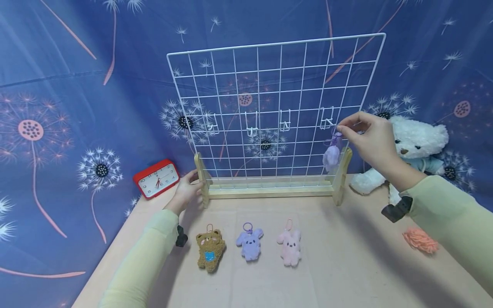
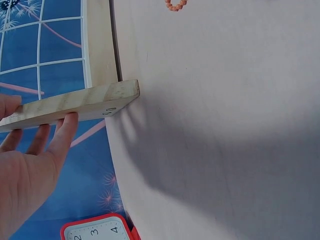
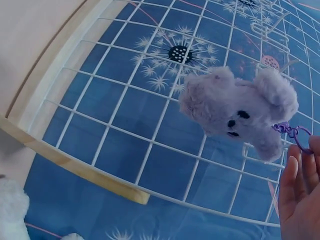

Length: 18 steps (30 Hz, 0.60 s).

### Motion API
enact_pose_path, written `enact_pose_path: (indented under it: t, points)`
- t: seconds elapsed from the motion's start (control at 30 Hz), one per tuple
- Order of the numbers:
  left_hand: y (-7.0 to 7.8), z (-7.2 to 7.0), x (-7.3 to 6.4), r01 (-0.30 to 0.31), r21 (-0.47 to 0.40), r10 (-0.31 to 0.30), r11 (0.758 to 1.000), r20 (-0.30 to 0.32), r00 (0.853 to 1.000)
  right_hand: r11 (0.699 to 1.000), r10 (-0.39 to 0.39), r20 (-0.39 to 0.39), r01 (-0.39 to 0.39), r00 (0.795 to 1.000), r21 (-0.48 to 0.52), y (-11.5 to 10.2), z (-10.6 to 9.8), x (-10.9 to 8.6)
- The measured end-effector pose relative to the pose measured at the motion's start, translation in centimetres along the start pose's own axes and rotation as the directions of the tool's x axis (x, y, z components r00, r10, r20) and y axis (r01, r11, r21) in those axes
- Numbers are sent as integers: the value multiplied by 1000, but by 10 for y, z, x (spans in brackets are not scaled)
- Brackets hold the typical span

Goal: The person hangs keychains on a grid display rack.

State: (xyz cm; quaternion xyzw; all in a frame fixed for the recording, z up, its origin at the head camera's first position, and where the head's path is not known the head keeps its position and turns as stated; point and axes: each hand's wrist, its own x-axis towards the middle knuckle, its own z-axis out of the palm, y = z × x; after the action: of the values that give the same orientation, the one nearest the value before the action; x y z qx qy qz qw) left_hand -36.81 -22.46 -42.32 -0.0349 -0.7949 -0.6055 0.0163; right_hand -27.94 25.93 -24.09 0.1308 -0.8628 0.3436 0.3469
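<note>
My right hand [image 1: 371, 139] pinches the purple ring [image 3: 303, 140] of a lilac plush keychain [image 3: 240, 107], which dangles in front of the white wire grid rack [image 1: 269, 92]. In the head view the plush [image 1: 332, 158] hangs just below the rightmost white hook [image 1: 326, 123]; whether the ring touches the hook I cannot tell. My left hand [image 1: 188, 190] grips the rack's left wooden foot [image 2: 75, 102], thumb on one face and fingers on the other. On the table lie a brown bear keychain [image 1: 210, 251], a purple dog-like keychain [image 1: 250, 246] and a pink rabbit keychain [image 1: 290, 248].
Several white hooks [image 1: 251, 128] hang along the middle of the grid. A red clock [image 1: 157, 179] stands left of the rack. At the right sits a white teddy bear [image 1: 420, 137], with a coral yarn bundle [image 1: 420, 240] nearer me. A blue dandelion-print cloth [image 1: 96, 128] hangs behind.
</note>
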Motion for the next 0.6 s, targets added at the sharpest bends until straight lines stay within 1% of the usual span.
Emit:
enact_pose_path:
  t: [0.17, 0.27, 0.43, 0.6]
  points:
    - [1, 0, -1, 6, -13, -6, 1000, -4, 1000, 1000, 16, -27, -16, 1000, -15, -2, 0, 8]
    - [2, 0, -1, 6, -14, -6, 1000, -5, 1000, 999, 9, -46, -10, 999, -37, -1, 1, 12]
    - [3, 0, -2, 6, -15, -6, 1000, -3, 1000, 997, 23, -49, -26, 999, -67, -1, 3, 17]
    - [3, 1, -3, 18, -27, -18, 999, -1, 1000, 997, 23, -49, -26, 999, -71, -1, 6, 19]
